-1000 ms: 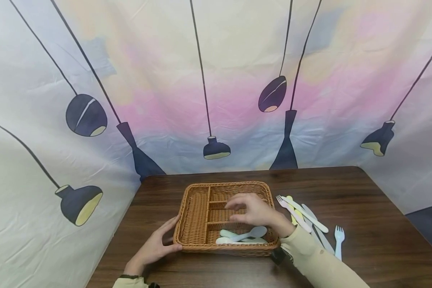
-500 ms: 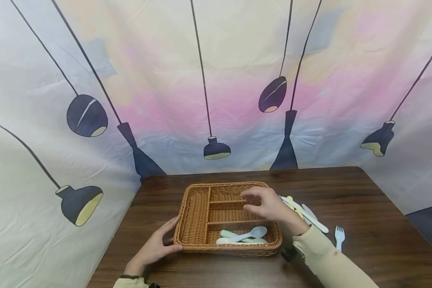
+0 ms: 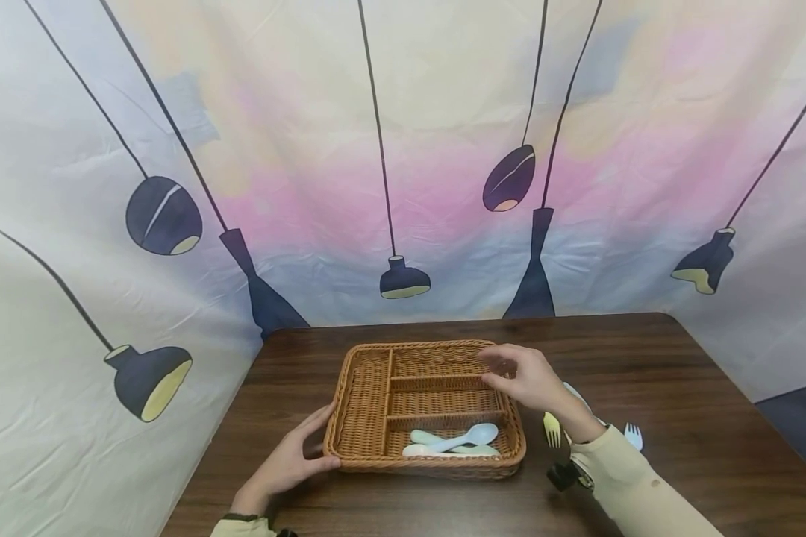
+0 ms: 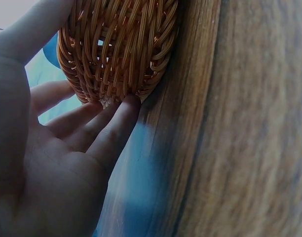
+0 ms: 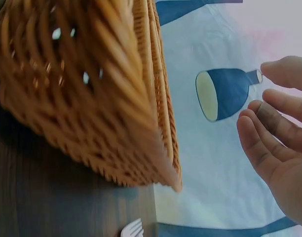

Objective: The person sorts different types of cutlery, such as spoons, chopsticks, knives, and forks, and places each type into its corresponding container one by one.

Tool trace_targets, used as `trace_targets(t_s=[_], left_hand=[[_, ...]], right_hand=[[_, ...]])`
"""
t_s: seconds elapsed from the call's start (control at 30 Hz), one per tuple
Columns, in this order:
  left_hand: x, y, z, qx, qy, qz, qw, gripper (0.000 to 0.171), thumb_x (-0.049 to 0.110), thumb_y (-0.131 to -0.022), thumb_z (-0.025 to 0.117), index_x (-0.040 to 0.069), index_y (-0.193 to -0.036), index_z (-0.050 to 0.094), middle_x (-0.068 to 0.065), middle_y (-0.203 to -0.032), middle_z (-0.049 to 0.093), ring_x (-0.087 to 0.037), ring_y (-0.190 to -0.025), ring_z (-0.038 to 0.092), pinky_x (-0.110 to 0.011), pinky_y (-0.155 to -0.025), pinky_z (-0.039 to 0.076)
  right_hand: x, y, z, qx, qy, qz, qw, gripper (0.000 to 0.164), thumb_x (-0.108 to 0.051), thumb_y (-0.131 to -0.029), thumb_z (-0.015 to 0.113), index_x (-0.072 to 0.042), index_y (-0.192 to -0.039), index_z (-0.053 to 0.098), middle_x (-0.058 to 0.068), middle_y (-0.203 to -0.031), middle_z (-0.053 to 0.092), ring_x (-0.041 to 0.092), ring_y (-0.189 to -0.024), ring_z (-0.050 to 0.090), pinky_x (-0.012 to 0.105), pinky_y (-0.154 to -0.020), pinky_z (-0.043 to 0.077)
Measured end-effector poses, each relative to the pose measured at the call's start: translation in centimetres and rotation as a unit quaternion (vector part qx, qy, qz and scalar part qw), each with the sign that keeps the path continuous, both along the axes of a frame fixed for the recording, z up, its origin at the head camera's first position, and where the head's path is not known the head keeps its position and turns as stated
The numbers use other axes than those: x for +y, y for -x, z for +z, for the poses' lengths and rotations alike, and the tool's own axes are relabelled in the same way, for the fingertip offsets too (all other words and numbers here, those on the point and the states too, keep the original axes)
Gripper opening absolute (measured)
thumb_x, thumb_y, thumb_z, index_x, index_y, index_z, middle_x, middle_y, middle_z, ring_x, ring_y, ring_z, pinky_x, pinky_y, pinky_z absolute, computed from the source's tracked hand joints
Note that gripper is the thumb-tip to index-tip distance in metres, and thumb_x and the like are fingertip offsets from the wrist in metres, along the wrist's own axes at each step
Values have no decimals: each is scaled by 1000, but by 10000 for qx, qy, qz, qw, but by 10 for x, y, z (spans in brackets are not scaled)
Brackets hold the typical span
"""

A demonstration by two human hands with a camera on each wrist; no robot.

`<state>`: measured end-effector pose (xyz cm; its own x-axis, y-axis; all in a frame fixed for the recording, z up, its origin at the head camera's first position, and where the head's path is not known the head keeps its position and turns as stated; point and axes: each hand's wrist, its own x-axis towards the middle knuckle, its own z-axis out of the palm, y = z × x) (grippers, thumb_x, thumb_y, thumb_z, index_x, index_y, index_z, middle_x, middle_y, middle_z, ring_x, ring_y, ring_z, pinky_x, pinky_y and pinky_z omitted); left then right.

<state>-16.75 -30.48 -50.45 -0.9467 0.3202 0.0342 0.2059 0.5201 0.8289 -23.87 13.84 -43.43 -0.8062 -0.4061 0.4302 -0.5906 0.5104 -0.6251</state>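
Right hand: shifted right, uncovering more of the compartments. Wicker basket: between both hands' fingers. Left hand: fingers spread, touching basket. Right fingers: loosely parted, holding nothing. Blue spoon: nearside, left of right fingers. Yellow fork: nearside, right of them.

The head camera looks forward and down over the counter, far enough back to take in the wicker basket, left grip, right grip and lamp-patterned backdrop. The left wrist camera, turned sideways, faces the basket's wall from close by. The right wrist camera, also sideways, looks closely past the basket; it and the head view share the backdrop.
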Motion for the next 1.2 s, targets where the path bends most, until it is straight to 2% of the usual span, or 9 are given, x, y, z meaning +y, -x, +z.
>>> trace_targets(t_s=[0.2,0.33,0.5,0.67,0.93,1.1,1.2], left_hand=[[1,0,1,-46,-30,35,10000,93,28,-79,82,18,-155,29,-17,-159,24,-41,-142,26,-33,-98,52],[1,0,0,-60,-59,24,10000,93,27,-79,82,18,-155,29,-17,-159,24,-40,-142,25,-33,-98,52],[2,0,1,-111,-71,38,9999,93,27,-79,82,20,-155,29,-16,-160,23,-37,-142,26,-33,-98,51],[1,0,1,-121,-66,29,9999,93,27,-79,82,19,-155,29,-16,-160,23,-38,-142,27,-34,-98,51],[1,-1,0,-1,-76,-3,10000,92,27,-79,82,18,-155,30,-17,-159,24,-40,-141,27,-32,-97,52],[-1,0,-1,170,18,-28,9998,92,27,-80,81,15,-155,29,-22,-158,24,-46,-140,27,-34,-96,53],[-1,0,0,123,23,-17,9999,92,27,-80,82,17,-155,29,-21,-159,23,-45,-141,26,-32,-96,52]], right_hand=[[12,-1,-2,161,92,-363,9992,35,-17,-85,77,-13,-118,69,-2,-103,70,10,-83,66,31,-69,58],[18,-2,-4,104,77,-491,9987,35,-17,-85,77,-13,-119,68,4,-104,70,8,-81,65,26,-67,56],[26,-2,-8,49,-79,-735,9973,35,-18,-84,77,-13,-118,68,9,-108,70,12,-79,66,24,-64,55],[35,-1,-16,-21,-281,-1039,9942,36,-18,-84,76,-10,-118,68,10,-108,70,16,-81,67,26,-66,56],[48,0,-25,-160,-585,-1571,9857,38,-21,-83,77,-7,-118,68,11,-103,70,19,-81,66,36,-67,56],[53,0,-28,-236,-684,-1704,9827,39,-22,-84,76,-3,-118,67,13,-103,70,21,-82,67,39,-67,56],[55,-1,-28,-253,-692,-1728,9822,40,-22,-84,76,-3,-118,67,13,-105,70,23,-82,68,39,-67,57]])
